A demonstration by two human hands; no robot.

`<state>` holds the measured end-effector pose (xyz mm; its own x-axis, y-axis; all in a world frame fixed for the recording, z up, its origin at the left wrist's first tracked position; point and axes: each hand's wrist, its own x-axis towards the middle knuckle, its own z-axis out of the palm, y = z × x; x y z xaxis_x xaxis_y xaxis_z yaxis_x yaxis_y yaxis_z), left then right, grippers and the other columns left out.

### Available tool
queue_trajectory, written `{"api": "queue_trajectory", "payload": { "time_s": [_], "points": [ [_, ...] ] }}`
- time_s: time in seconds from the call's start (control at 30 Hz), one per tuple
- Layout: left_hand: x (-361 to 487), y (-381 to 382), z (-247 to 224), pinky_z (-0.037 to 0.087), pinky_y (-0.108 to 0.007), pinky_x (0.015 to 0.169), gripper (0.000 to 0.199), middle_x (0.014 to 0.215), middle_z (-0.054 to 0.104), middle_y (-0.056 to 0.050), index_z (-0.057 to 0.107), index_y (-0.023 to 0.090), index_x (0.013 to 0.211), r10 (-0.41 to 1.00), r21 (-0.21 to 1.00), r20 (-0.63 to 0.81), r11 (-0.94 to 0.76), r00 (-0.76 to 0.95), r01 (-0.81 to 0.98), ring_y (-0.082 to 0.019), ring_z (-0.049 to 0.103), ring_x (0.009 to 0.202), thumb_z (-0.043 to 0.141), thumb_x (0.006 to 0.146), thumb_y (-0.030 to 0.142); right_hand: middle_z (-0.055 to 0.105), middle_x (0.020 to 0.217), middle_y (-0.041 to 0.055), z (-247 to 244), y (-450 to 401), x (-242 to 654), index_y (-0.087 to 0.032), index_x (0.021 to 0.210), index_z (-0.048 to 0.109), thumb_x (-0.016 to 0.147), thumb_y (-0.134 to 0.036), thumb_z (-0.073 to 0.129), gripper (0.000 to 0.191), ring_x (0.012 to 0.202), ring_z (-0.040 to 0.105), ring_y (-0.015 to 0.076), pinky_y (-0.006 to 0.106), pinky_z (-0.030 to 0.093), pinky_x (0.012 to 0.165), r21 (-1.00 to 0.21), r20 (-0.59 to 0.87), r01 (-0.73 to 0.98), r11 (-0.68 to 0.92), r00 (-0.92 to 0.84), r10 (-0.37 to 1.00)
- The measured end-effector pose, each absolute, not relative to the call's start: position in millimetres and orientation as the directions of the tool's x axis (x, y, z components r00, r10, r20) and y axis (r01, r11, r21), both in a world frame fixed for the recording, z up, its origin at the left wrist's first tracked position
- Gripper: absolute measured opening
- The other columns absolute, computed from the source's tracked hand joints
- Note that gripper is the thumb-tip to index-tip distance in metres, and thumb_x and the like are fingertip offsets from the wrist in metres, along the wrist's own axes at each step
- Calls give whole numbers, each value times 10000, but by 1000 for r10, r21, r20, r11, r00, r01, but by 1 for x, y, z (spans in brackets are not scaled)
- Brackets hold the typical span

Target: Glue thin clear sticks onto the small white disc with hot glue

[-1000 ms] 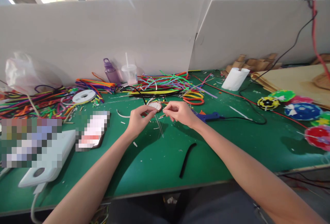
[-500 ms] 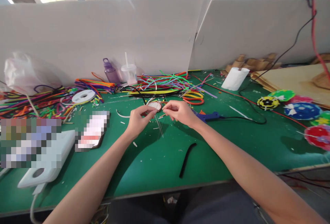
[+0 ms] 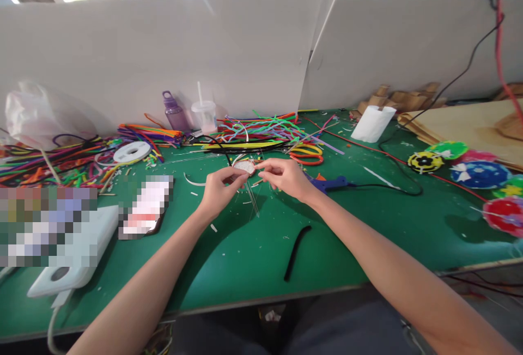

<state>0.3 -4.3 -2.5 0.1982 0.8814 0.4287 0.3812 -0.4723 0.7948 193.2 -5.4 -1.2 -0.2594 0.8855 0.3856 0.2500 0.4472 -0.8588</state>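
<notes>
A small round whitish disc [image 3: 244, 167] with a reddish rim is between my hands above the green table [image 3: 245, 268]. My left hand [image 3: 223, 189] pinches its near left edge, and thin clear strands [image 3: 253, 202] hang below the fingers. At the disc's right edge is my right hand [image 3: 281, 177], fingertips drawn together; what they hold, if anything, is too small to make out. A blue glue gun [image 3: 333, 184] lies just right of my right hand. Nearer the table's front edge lies a short black fuzzy stick [image 3: 297, 252].
Colourful pipe cleaners [image 3: 261, 129] lie behind my hands. On the left are a white tape roll [image 3: 132, 152], a phone [image 3: 149, 205] and a power bank [image 3: 77, 251]. A purple bottle [image 3: 175, 112] and a cup [image 3: 204, 116] stand behind. Right are a white roll [image 3: 372, 124] and coloured discs [image 3: 480, 175].
My right hand's fingertips have shifted slightly left and up, closer to the disc's right edge. My left hand has barely moved.
</notes>
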Motion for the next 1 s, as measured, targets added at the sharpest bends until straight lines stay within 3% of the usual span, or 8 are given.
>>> {"api": "queue_trajectory", "payload": {
  "time_s": [0.23,0.5,1.0],
  "points": [
    [0,-6,-2,466,-266,561,190,631,668,-20,693,178,757,884,807,420,-466,202,363,-151,600,571,630,761,356,656,737,54,-3,-5,192,-138,940,708,765,-283,612,247,599,546,127,238,403,492,-812,457,298,502,-212,864],
    [1,-9,0,471,-268,570,174,631,665,-22,686,173,713,872,790,460,-489,170,370,-145,594,582,646,743,339,668,744,62,-4,-6,191,-147,909,724,759,-285,620,229,661,588,159,242,411,489,-798,478,307,518,-201,855],
    [1,-8,1,464,-273,569,182,636,674,-33,680,159,689,878,785,449,-477,167,396,-147,596,577,647,739,332,663,722,66,-2,-7,191,-127,924,720,769,-279,610,244,620,581,149,249,417,492,-809,468,297,507,-197,861]
  ]
}}
